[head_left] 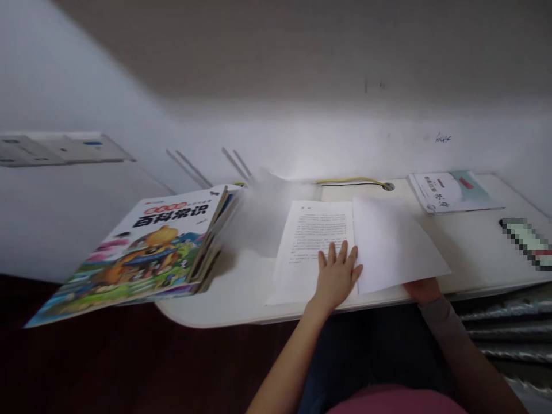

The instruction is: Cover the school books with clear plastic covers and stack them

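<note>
An open book (313, 230) with a printed left page lies on the white desk in front of me. My left hand (338, 273) rests flat on that page beside the fold, fingers spread. The book's right-hand page (392, 247) looks blank and is partly raised at its outer corner. Beneath that page's lower edge is my right hand (425, 289); the paper hides its fingers, so I cannot tell how they are set.
A stack of picture books (150, 247) overhangs the desk's left end. Beside it is a blurred grey shape (267, 218). Another book (452, 192) and a pixelated phone-like object (528, 241) lie right. A yellow cable (353, 180) runs to a desk hole (388, 186).
</note>
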{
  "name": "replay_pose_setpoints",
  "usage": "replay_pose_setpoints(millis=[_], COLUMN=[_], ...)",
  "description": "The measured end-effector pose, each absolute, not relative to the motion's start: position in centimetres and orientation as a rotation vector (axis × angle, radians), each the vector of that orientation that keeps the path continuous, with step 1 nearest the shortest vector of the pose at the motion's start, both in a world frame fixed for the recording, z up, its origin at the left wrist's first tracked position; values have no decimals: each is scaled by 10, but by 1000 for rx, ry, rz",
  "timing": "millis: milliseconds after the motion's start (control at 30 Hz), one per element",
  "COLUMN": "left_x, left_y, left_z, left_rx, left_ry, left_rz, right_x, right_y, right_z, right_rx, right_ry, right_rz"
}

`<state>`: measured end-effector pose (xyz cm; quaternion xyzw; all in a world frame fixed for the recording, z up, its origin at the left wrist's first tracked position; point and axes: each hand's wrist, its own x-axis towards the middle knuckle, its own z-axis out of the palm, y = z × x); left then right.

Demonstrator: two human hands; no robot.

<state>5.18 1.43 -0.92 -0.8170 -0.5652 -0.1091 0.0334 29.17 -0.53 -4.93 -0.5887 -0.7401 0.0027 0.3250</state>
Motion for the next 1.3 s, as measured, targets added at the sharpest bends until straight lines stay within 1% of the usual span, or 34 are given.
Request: replay_pose_setpoints(millis=[67,167,267,367,433,533,667,733,833,1000,1300], left_x=[48,54,74,94,102,101,86,79,77,88,88], left_y=[15,10,-2,-13,-15,-12,-11,-13,-17,-18,-16], left_z=[-10,-4,12,29,34,32,24,20,16,8,-2], left_rx=[-2508,-2552,-2757,-2847,-2809,-2748,-2724,-2741,-2771,-2790,-2792], left_ry=[-1757,-1764,-1433,-1054,-970,-957,-1071,-1133,-1170,-1151,-1145], left_rz=[-386,-568,-705,-652,-618,-621,-575,-535,-515,-519,-523], right_x=[300,318,330,324,310,292,294,304,316,317,312], right_y=[-2,3,8,15,21,26,14,0,-21,-38,-38], right_z=[-35,-14,-2,0,0,2,7,6,2,-5,-6], right_rx=[-1558,-1504,-1470,-1472,-1429,-1433,-1619,-1623,-1605,-1644,-1632], right_ry=[-1785,-1497,-1305,-1372,-1526,-1768,-1934,-2123,-2393,-2495,-2521], right_rz=[110,465,718,847,875,722,293,103,-67,-127,-164])
